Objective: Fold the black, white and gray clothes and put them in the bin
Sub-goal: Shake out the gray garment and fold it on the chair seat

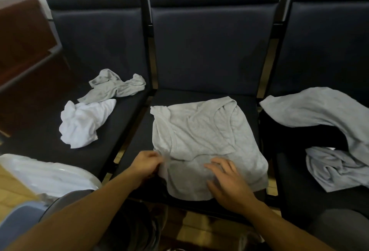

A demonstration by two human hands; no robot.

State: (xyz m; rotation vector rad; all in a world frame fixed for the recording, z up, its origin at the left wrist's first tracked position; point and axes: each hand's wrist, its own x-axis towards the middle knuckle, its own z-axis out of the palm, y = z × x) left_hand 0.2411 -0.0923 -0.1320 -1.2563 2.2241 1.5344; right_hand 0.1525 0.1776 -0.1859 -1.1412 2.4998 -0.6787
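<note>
Two hands work the near edge of a gray shirt on the middle seat.

The left hand's [146,163] fingers pinch the shirt's [201,141] near-left corner; the right hand's [227,180] fingers lie spread and flat on its near hem. The shirt lies partly folded on the middle seat [137,137]. On the left seat lie a crumpled gray garment [117,87] and, just beside it, a white garment [83,121]. Two more gray pieces [319,115] lie on the right seat. A white bin [50,173] shows at lower left.
</note>
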